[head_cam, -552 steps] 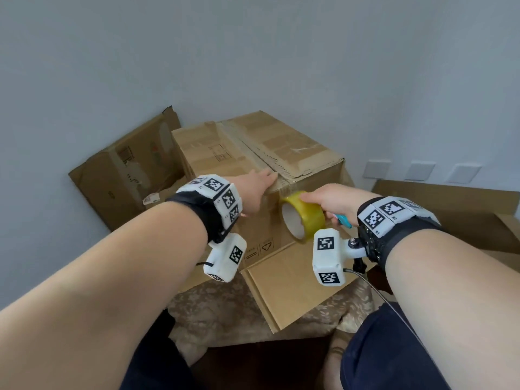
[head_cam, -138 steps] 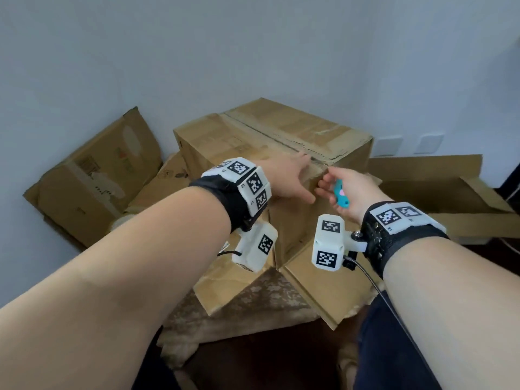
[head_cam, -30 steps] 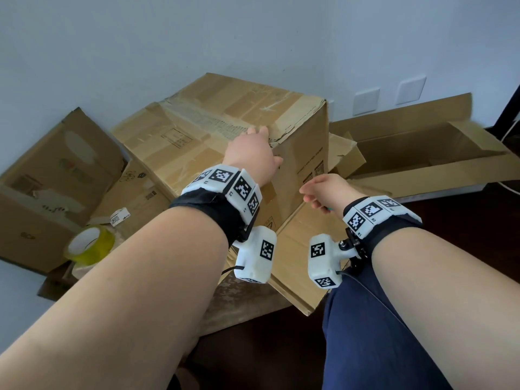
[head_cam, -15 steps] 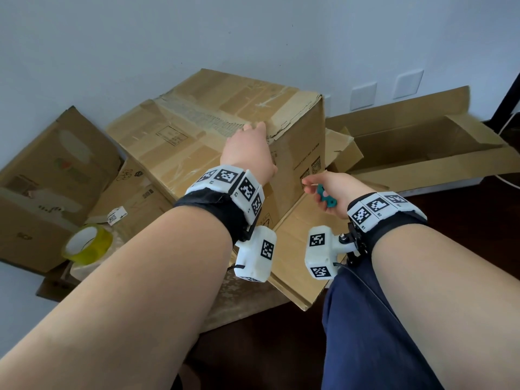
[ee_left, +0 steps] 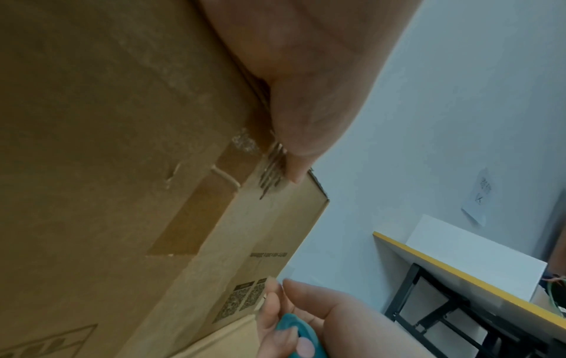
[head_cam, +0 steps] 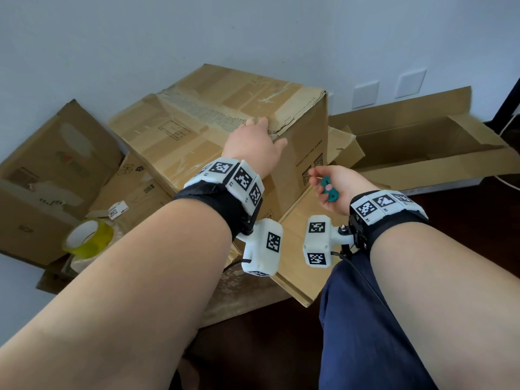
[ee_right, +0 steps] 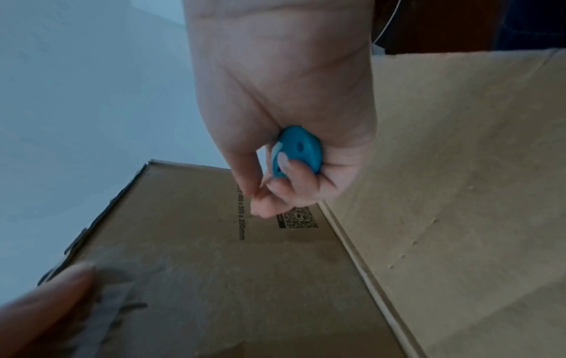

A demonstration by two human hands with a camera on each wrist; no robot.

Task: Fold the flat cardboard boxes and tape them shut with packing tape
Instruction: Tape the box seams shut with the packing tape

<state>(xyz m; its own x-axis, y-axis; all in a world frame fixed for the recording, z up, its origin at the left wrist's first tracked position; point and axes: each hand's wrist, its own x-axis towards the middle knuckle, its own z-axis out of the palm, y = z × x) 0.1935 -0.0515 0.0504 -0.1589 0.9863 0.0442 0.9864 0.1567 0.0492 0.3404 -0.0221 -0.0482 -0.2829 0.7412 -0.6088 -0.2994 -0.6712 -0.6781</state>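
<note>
A folded brown cardboard box (head_cam: 197, 142) stands before me, its top seam covered with worn tape. My left hand (head_cam: 267, 133) lies flat on the top near the right edge. Its thumb (ee_left: 300, 109) runs down the corner of the box (ee_left: 122, 145). My right hand (head_cam: 323, 182) hovers beside the box's right face, palm up. Its curled fingers hold a small teal cutter (head_cam: 329, 190), also visible in the right wrist view (ee_right: 295, 150). Thumb and forefinger nearly touch near the printed codes. A yellow tape roll (head_cam: 87, 237) lies at the left, untouched.
A flattened box (head_cam: 50, 170) leans on the wall at left. A long open box (head_cam: 422, 147) lies at right below wall outlets (head_cam: 365, 94). A loose cardboard flap (head_cam: 304, 249) sticks out under the box towards my blue-trousered leg (head_cam: 365, 319). A yellow-edged desk (ee_left: 459, 266) stands further right.
My right hand has turned palm up within the last second, so the teal cutter shows. The left hand stays on the box top. The tape roll, held earlier, now lies at left.
</note>
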